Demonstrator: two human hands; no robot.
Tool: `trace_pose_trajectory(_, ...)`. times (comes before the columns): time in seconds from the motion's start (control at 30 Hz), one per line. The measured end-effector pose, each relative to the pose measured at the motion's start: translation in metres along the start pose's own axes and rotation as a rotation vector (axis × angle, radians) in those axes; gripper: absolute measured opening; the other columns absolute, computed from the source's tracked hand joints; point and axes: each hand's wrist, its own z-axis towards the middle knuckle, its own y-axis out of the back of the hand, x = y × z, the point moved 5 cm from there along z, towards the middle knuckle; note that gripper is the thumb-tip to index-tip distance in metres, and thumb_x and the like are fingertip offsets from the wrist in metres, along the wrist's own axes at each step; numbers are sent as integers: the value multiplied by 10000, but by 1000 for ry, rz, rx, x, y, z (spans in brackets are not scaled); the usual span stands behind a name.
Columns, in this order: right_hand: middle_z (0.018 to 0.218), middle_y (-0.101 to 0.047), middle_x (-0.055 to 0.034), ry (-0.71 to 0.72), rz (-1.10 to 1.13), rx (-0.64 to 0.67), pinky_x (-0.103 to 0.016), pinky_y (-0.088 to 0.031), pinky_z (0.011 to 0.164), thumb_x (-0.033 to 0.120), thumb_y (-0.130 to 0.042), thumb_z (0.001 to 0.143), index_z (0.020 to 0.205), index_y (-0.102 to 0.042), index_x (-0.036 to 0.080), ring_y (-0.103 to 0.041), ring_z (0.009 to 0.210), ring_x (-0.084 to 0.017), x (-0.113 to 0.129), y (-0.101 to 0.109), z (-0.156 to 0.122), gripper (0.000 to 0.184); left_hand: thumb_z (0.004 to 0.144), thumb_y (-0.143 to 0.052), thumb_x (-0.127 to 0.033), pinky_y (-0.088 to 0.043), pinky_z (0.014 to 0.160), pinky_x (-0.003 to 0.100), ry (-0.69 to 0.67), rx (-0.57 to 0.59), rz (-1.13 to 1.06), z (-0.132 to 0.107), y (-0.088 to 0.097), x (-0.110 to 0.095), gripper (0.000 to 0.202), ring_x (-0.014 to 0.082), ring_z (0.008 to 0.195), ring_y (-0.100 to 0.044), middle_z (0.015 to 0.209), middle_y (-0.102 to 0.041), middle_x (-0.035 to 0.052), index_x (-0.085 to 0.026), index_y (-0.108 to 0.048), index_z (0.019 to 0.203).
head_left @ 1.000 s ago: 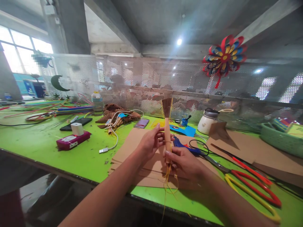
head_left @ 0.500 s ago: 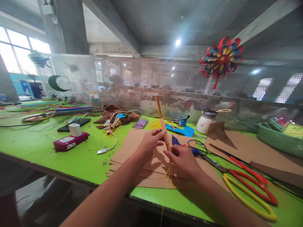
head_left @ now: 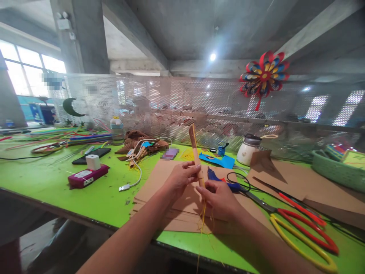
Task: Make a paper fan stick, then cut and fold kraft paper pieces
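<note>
Both my hands hold a narrow folded strip of brown paper (head_left: pixel 194 146) upright above a stack of brown card sheets (head_left: pixel 159 179). My left hand (head_left: pixel 181 179) pinches its middle with thumb and fingers. My right hand (head_left: pixel 219 198) is closed around its lower end. Thin yellow string (head_left: pixel 203 219) hangs from that end, down past the table edge. The strip shows edge-on, leaning slightly left at the top.
Big scissors with red and yellow handles (head_left: pixel 302 228) and a blue glue gun (head_left: pixel 221 179) lie to the right on the green table (head_left: pixel 57 182). A white pot (head_left: pixel 248 150), green basket (head_left: pixel 336 169), pink box with white cube (head_left: pixel 88 173), phone (head_left: pixel 91 154) and USB cable (head_left: pixel 134 179) are around. Mesh screen behind.
The paper bundle turned from showing its fanned, pleated top to edge-on. Both hands shifted slightly down and together on it; the view tilted a little.
</note>
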Motion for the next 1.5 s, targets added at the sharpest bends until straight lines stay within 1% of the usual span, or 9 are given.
trace_pose_trajectory(0.13,528,-520,8,49,-356,-186,-237,-306,496,457,-592,745,583,-554,158,-448,520,-121,2,9,3,342,670,-737,-216,-476,629,259,-2,-59,79,0,3,1,201,126,613,-605,702,-652,64,-95,-625,783)
trace_pose_trajectory(0.3,575,-597,-36,44,-590,-221,-253,-291,514,418,-571,774,606,-561,174,-496,541,-150,7,9,-2,297,740,-662,-332,-454,631,238,-20,9,184,-3,-4,0,234,130,674,-610,766,-677,80,-104,-659,793)
trace_pose_trajectory(0.43,604,-614,-50,54,-633,-224,-262,-295,533,395,-567,789,642,-561,177,-509,551,-153,9,7,-5,263,684,-715,-307,-421,590,212,-45,-73,264,-2,-1,1,223,120,663,-600,749,-675,64,-115,-650,779)
trace_pose_trajectory(0.6,603,-586,-33,10,-413,-165,-263,-329,541,358,-623,739,651,-566,167,-503,571,-145,5,3,-2,217,689,-707,-244,-454,668,252,-13,-76,154,4,5,4,172,130,665,-605,729,-676,73,-106,-634,761)
trace_pose_trajectory(0.77,727,-602,-16,-228,326,93,-269,-425,534,360,-695,685,928,-557,170,-555,586,-132,2,-11,-6,337,747,-654,-233,-458,665,238,-27,-26,85,4,6,-3,151,121,684,-600,804,-683,96,-101,-641,819)
trace_pose_trajectory(0.87,663,-580,30,-339,546,194,-255,-434,520,340,-762,626,987,-531,184,-507,494,-83,6,-15,-14,456,772,-628,-207,-454,639,222,-36,-26,33,5,8,-6,115,117,680,-606,803,-682,91,-104,-633,821)
trace_pose_trajectory(1.2,485,-536,15,-281,443,406,-192,-220,409,373,-661,732,584,-539,125,-390,395,-34,1,-25,-19,313,845,-510,-106,-473,579,198,-13,-72,-80,6,12,-11,73,123,612,-634,684,-656,70,-104,-581,826)
trace_pose_trajectory(1.37,515,-604,4,-285,455,503,-191,-199,375,485,-637,732,698,-588,117,-358,339,-28,2,-32,-22,373,852,-507,-116,-483,572,194,-39,-54,-110,10,15,-9,82,112,587,-623,666,-648,60,-103,-578,813)
trace_pose_trajectory(1.5,525,-630,-5,-242,392,631,-206,-313,443,559,-572,758,876,-641,94,-406,365,-48,6,-36,-28,485,833,-550,-132,-491,586,196,-41,-74,-107,12,19,-6,62,110,584,-621,663,-645,60,-99,-585,793)
